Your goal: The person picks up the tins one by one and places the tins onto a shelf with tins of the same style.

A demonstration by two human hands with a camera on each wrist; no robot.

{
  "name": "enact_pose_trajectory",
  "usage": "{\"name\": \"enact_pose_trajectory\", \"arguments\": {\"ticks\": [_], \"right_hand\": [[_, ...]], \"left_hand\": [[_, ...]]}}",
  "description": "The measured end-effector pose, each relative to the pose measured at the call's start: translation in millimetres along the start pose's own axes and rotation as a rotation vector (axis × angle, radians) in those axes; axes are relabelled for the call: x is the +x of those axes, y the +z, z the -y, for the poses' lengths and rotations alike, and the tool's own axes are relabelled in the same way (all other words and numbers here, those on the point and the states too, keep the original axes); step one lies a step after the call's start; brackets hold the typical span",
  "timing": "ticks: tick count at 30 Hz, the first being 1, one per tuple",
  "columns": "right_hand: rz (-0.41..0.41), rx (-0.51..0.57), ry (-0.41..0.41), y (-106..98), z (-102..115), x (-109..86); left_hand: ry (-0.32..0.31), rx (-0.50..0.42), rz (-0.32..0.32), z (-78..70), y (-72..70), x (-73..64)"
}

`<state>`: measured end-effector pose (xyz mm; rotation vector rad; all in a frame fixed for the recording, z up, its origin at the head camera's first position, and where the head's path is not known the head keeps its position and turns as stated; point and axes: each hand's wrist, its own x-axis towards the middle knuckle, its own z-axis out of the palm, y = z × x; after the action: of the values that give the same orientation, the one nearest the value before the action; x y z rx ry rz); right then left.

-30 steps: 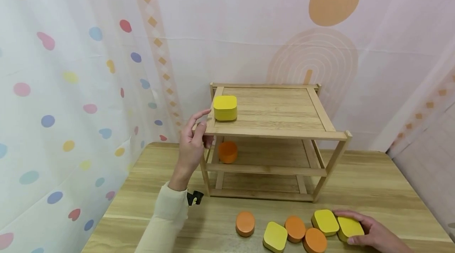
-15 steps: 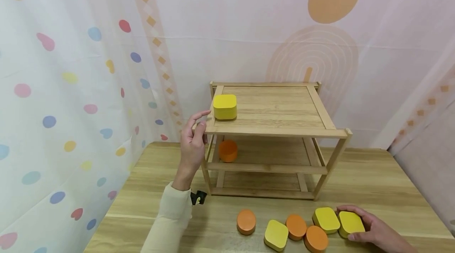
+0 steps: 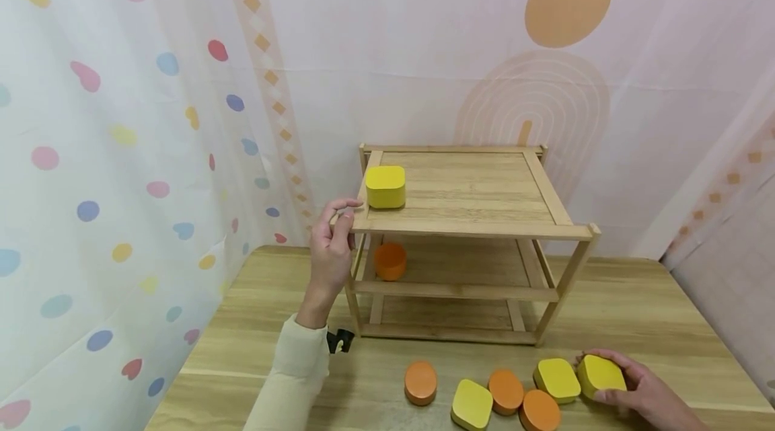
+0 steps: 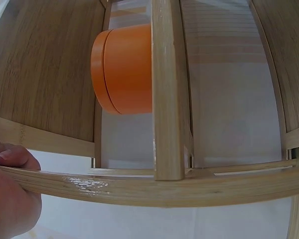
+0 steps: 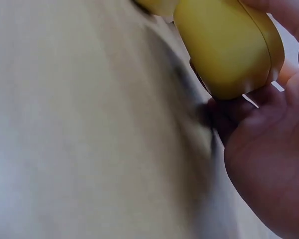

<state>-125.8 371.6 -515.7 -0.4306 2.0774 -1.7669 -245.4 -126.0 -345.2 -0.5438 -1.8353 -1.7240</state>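
My left hand grips the front left corner of a three-tier wooden shelf; in the left wrist view its fingers curl round the post. Right beside that hand, a yellow rounded-square tin sits on the top tier. An orange round tin stands on the middle tier, at its left end. At the front right, my right hand holds another yellow tin between thumb and fingers. The right wrist view shows this tin tilted, with a shadow on the table below it.
Along the table in front of the shelf lie a lone orange tin, a yellow tin, two touching orange tins and a yellow tin close to the held one. A patterned curtain hangs behind.
The yellow tin in my right hand has come up slightly and away from its yellow neighbour. My left hand keeps its grip on the shelf corner.
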Motion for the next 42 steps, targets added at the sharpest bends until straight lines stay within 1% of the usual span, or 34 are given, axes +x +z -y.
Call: {"name": "enact_pose_trajectory", "arguments": {"ticks": [3, 5, 8, 12, 18, 20, 25, 27, 31, 35, 40, 42], "right_hand": [[-0.108, -0.124, 0.006, 1.2, 4.6, -2.5], [-0.164, -0.188, -0.007, 2.9, 9.7, -3.5], [-0.199, -0.242, -0.063, 5.9, 18.5, -3.2], [-0.191, -0.244, -0.156, 10.0, 31.5, -0.1], [-0.183, -0.222, -0.219, 17.9, 51.4, 7.7], [-0.170, -0.217, -0.261, 20.2, 56.8, 11.1], [-0.146, -0.268, -0.375, 23.6, 69.0, 18.8], [-0.139, -0.290, -0.404, 23.9, 74.7, 21.6], [-0.091, -0.290, -0.456, 23.9, 87.7, 26.8], [-0.078, -0.319, -0.508, 25.9, 101.8, 32.2], [-0.076, -0.393, -0.552, 30.0, 120.3, 38.9], [-0.082, -0.434, -0.552, 33.0, 128.3, 41.3]], "left_hand": [[-0.008, -0.002, -0.006, 0.3, 0.7, -1.1], [-0.014, -0.004, -0.011, 0.8, 1.0, -1.7], [-0.015, -0.010, -0.017, 2.0, 0.7, -2.1], [-0.004, -0.013, -0.019, 3.0, 0.7, -1.2], [0.004, -0.014, -0.016, 2.9, 0.5, -0.5], [0.005, -0.011, -0.014, 3.5, 0.4, -0.8], [0.009, -0.004, -0.011, 2.3, 0.5, -1.3], [0.011, -0.005, -0.010, 2.2, 0.6, -1.2], [0.009, -0.004, -0.010, 2.5, 1.2, -1.2], [0.011, -0.009, -0.013, 2.5, 1.5, -1.3], [0.011, -0.006, -0.016, 1.7, 1.1, -1.0], [0.010, 0.000, -0.017, 1.1, 0.9, -0.7]]}}
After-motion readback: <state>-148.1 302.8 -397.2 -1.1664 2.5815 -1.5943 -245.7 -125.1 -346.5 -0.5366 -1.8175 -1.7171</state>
